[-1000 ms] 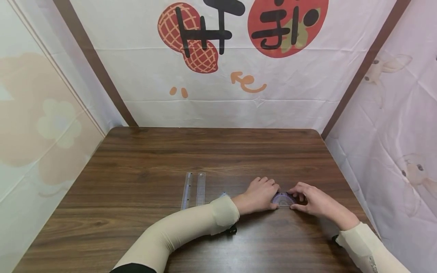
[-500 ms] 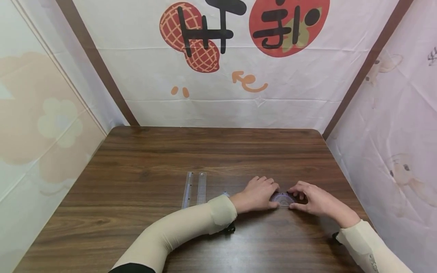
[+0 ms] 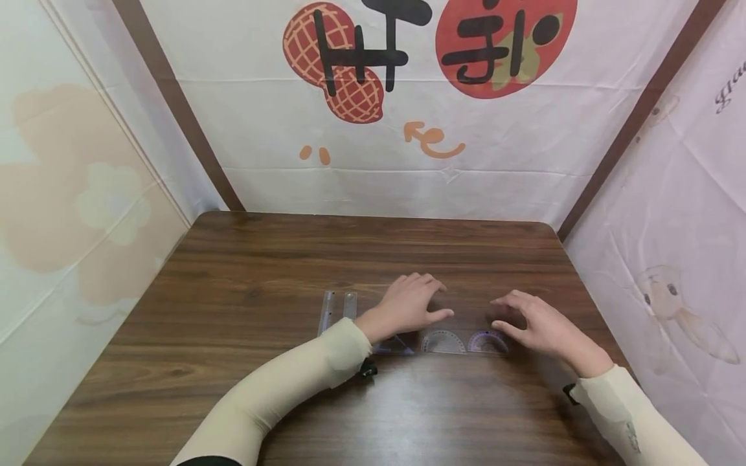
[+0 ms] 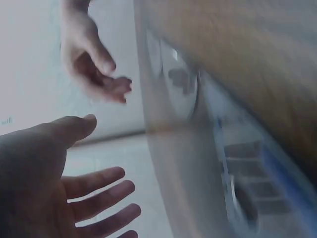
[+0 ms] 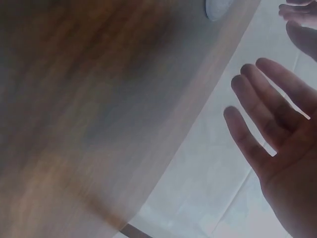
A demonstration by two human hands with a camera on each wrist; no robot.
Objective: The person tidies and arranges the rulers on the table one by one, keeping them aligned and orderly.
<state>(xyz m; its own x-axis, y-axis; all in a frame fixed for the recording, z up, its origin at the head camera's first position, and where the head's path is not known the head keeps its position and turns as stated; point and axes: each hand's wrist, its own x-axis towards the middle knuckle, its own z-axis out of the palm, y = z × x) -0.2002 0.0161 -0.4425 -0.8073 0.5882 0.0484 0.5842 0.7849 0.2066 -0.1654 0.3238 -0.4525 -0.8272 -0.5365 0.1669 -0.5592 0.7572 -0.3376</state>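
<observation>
Two transparent protractors lie side by side on the wooden table in the head view: a clear one (image 3: 444, 343) and, to its right, a purple-tinted one (image 3: 487, 341). My left hand (image 3: 408, 304) hovers behind and left of the clear protractor, fingers spread and holding nothing. Over the table just right of the purple protractor is my right hand (image 3: 536, 327), thumb and fingers apart, likewise holding nothing. A set square (image 3: 396, 347) with blue markings shows partly under my left wrist. Further left lie a bluish ruler (image 3: 327, 310) and a clear ruler (image 3: 350, 305), their near ends hidden by my sleeve.
The brown wooden table (image 3: 262, 252) has rounded far corners. Printed white cloth (image 3: 384, 188) hangs behind it, with more cloth at both sides. Both wrist views are blurred, and the flat items lie in a row across the table's middle.
Both hands have let go of the purple-tinted protractor and risen from it. My left hand has moved left and away from me, uncovering the clear protractor and part of the set square.
</observation>
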